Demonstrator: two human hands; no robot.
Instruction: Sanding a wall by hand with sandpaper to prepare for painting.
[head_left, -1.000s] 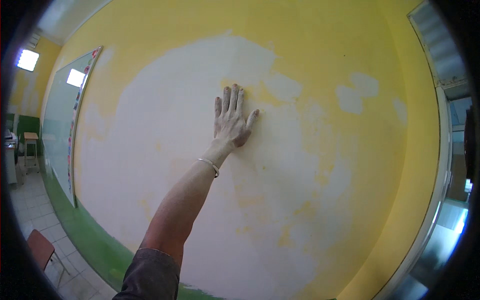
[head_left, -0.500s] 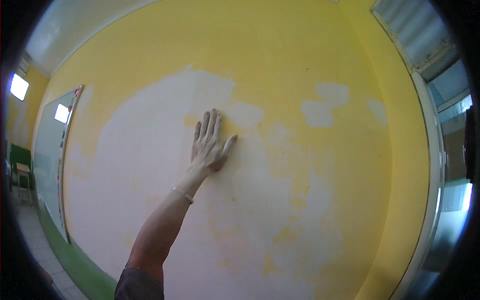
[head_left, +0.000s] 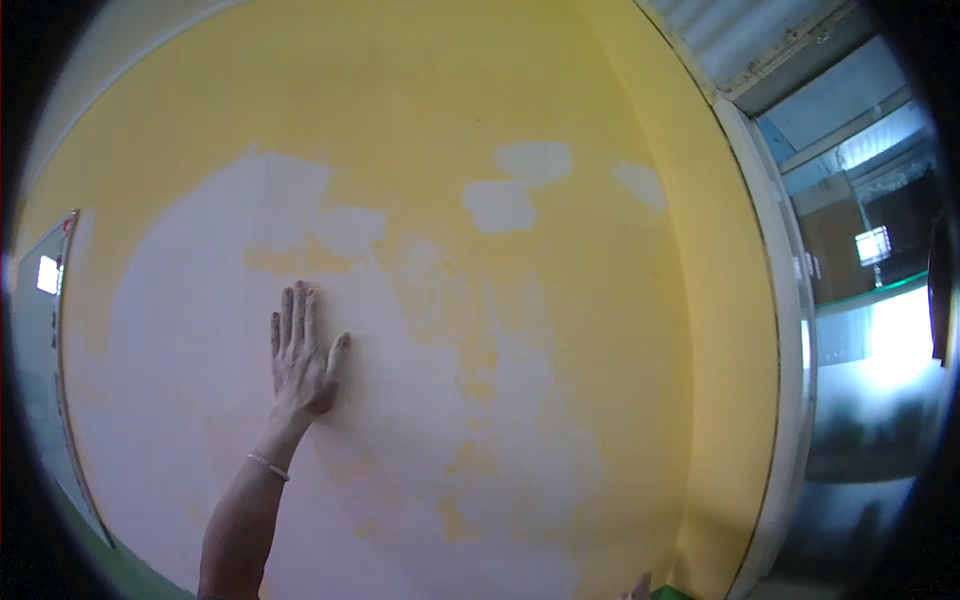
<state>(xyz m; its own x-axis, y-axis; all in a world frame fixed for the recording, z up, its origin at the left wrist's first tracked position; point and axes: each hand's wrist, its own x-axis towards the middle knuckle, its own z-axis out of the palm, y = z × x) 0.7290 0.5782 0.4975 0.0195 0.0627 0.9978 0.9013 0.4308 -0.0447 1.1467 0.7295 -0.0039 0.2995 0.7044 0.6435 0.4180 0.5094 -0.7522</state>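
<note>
My left hand lies flat, palm against the wall, with its fingers pointing up and the thumb held out to the right. Pale dust coats its fingers and back. A light bracelet circles the wrist. Under the hand the wall is whitish, part of a large pale patch on yellow paint. Just above the fingertips runs a yellow strip. At the bottom edge, right of centre, a small bit of my right hand shows; most of it is cut off.
To the right stand a white frame and glass panes. A glossy board hangs at the far left, above a green band. Smaller pale patches dot the upper wall. Something green shows low right.
The view has turned to the right. My left hand has slid down the wall, still flat on it, away from the yellow strip. Part of my right hand has come in at the bottom edge.
</note>
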